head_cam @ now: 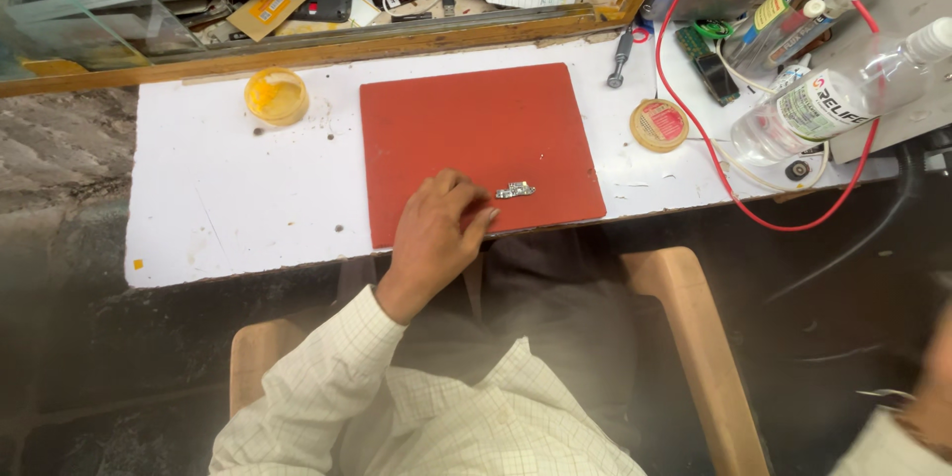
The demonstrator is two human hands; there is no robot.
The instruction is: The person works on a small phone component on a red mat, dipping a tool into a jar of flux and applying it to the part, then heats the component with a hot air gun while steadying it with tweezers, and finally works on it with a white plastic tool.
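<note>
Red mat (466, 124) cushions the small circuit board (516, 190); I see the left hand (436, 233) resting beside it, fingers loose, gripping nothing; right hand out of sight.

One red mat (476, 139) lies on one white worktop (228, 198), and one small circuit board piece (516, 190) sits on it beside one hand (436, 233). There are two round tins, a yellow one (277, 96) and a red-lidded one (659, 125). One clear plastic bottle (843, 99), one screwdriver (621, 58) and one red cable (694, 129) complete the count.
</note>
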